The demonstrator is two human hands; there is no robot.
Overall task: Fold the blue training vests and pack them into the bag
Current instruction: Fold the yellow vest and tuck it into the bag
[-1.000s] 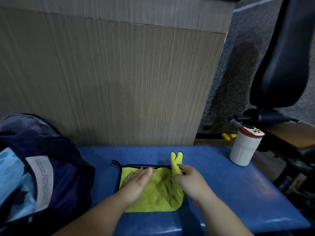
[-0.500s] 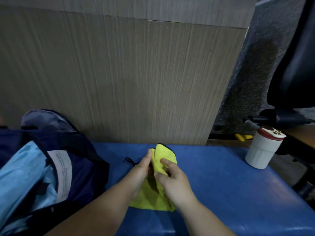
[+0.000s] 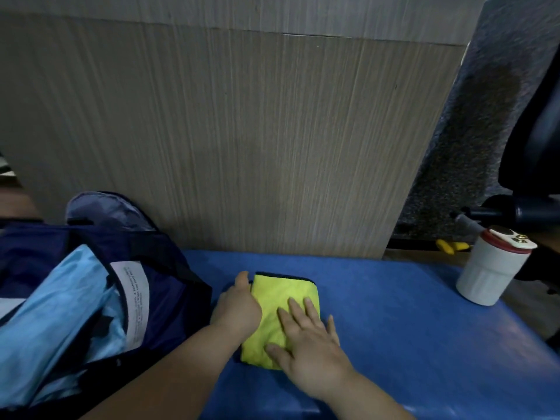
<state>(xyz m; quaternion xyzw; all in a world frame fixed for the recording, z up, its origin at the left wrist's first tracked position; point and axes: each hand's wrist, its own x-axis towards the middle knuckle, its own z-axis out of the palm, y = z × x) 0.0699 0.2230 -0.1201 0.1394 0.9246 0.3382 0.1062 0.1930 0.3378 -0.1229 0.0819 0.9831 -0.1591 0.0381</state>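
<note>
Blue tabletop (image 3: 394, 313) below a wood-grain panel (image 3: 242, 131) carried a folded yellow cloth (image 3: 281, 301) mid-surface, beside the open navy bag (image 3: 169, 298) at its left edge. Right hand (image 3: 309, 350) pressed the cloth flat-fingered; left hand (image 3: 238, 310) met its left side, grip unclear.
</note>
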